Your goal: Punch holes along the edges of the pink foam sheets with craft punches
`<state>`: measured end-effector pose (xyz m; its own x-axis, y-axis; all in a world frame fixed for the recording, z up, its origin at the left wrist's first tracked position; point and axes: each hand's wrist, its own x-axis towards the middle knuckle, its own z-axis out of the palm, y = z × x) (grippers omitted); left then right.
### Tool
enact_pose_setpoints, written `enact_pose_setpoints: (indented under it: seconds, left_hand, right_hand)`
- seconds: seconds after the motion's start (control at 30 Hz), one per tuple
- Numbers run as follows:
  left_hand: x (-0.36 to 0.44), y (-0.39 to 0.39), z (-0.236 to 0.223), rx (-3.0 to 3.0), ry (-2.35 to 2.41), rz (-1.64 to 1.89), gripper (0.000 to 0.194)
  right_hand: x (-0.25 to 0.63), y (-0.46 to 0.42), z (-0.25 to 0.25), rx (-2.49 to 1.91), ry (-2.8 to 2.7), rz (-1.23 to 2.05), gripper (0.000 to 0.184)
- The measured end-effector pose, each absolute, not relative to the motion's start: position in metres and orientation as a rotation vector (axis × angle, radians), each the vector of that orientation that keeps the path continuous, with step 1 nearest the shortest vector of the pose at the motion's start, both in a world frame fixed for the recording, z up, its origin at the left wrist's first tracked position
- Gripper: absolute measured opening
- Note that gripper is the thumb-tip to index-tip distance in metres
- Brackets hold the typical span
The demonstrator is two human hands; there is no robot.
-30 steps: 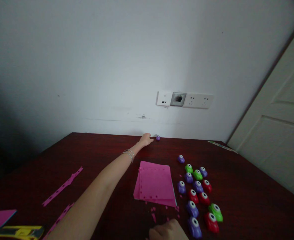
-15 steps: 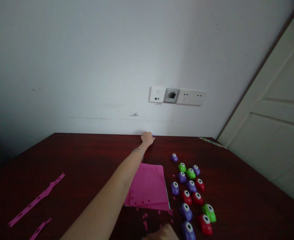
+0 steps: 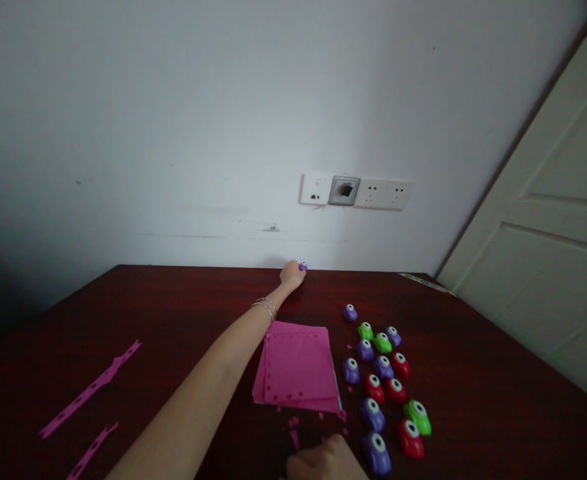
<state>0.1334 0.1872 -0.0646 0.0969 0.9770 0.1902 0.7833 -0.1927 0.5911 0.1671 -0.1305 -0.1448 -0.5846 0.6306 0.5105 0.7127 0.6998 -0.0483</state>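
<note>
My left hand (image 3: 291, 273) is stretched to the far edge of the dark red table (image 3: 188, 313), its fingers closed round a small purple paper punch (image 3: 302, 266) by the wall. My right hand (image 3: 326, 460) rests at the near edge as a loose fist; what it holds, if anything, is hidden. Between the hands lies a stack of pink paper (image 3: 297, 365) with punched holes along its edges. To the right of the stack sit several purple, green and red punches (image 3: 383, 380).
Two pink paper strips (image 3: 90, 389) lie at the left. Small pink scraps (image 3: 293, 427) are scattered near my right hand. A row of wall sockets (image 3: 356, 192) is above the table, and a white door (image 3: 548, 240) stands at the right.
My left hand has reached the small purple punch at the far edge and closed on it. The view has shifted slightly; the yellow knife at the lower left has left the view.
</note>
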Motion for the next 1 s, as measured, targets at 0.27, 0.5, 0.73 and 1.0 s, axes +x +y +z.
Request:
enact_pose_setpoints:
  seconds: [0.27, 0.5, 0.73, 1.0]
  left_hand:
    - [0.077, 0.121, -0.026, 2.011, 1.359, 1.151, 0.026]
    - [0.021, 0.037, -0.012, 1.968, 1.099, 1.292, 0.027]
    - [0.01, -0.01, -0.025, 2.058, 1.096, 1.14, 0.021]
    - [0.024, -0.04, -0.019, 2.372, 1.095, 1.114, 0.015]
  right_hand:
    - [0.174, -0.145, -0.094, -1.169, -2.533, 0.121, 0.011]
    - [0.175, -0.149, -0.081, -1.251, -2.503, 0.244, 0.02]
    - [0.175, -0.149, -0.079, -1.259, -2.36, 0.501, 0.025]
    - [0.184, -0.126, -0.056, -1.281, -1.369, 1.199, 0.036]
